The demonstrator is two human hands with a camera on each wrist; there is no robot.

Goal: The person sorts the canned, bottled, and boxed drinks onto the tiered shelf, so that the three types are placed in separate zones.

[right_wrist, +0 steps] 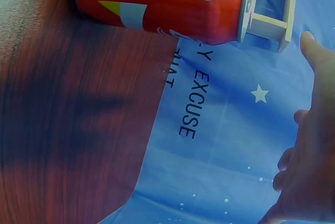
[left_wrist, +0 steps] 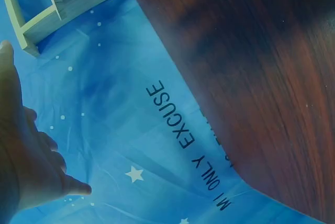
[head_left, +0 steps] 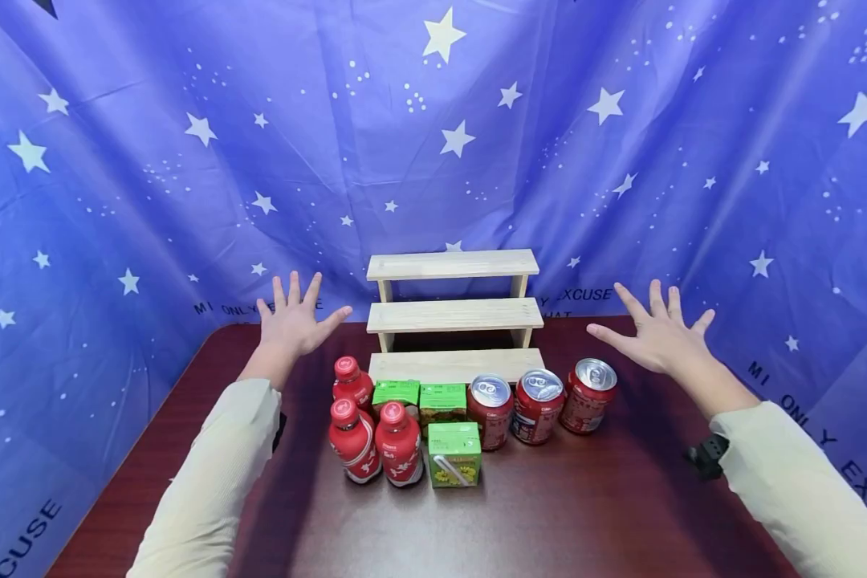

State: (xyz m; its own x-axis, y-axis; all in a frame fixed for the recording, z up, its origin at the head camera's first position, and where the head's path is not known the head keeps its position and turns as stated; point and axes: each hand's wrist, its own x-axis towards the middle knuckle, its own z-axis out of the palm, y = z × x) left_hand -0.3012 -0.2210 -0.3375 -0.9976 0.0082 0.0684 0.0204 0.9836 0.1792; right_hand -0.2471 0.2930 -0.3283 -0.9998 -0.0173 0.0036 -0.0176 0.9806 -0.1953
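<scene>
My left hand point(head_left: 294, 321) is held with spread fingers to the left of a three-step wooden rack point(head_left: 455, 316), touching nothing. On the other side my right hand point(head_left: 661, 333) hovers with fingers splayed, nearest to a red soda can point(head_left: 588, 397). Two more cans, a middle one point(head_left: 538, 408) and a left one point(head_left: 490, 413), stand beside it. Three red bottles point(head_left: 400, 445) are grouped at the left. Between bottles and cans sit green drink cartons, one in front point(head_left: 454, 455) with a straw and two behind point(head_left: 443, 401). The right wrist view shows a can point(right_wrist: 162, 4) close up.
A dark reddish wooden table point(head_left: 549, 514) carries everything. Blue curtain point(head_left: 433, 185) with white stars and lettering hangs behind and at both sides. The rack stands at the table's back edge, with the drinks just before its lowest step.
</scene>
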